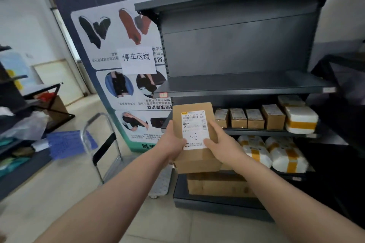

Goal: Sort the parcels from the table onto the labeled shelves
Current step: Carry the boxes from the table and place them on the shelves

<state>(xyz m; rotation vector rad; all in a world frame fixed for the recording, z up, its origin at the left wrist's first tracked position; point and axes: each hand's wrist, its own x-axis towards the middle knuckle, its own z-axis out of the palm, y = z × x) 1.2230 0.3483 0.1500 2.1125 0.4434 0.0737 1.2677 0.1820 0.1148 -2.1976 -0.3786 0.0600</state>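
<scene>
I hold a brown cardboard parcel (pixel 195 158) up in front of the dark metal shelf unit (pixel 246 83). Its white label (pixel 195 128) faces me, with a barcode and a handwritten mark reading "9-1". My left hand (pixel 171 142) grips the parcel's left edge, thumb on the front. My right hand (pixel 221 144) grips its right side, thumb on the label's lower corner. Small labels sit on the shelf edges: a red tag (pixel 163 95) and a pale tag (pixel 328 89).
Small brown boxes (pixel 254 118) and a white taped parcel (pixel 301 119) fill one shelf; white padded parcels (pixel 284 154) lie below, a large carton (pixel 217 185) at the bottom. A poster board (pixel 126 69) and a folding trolley (pixel 104 144) stand left, beside a cluttered table (pixel 29 134).
</scene>
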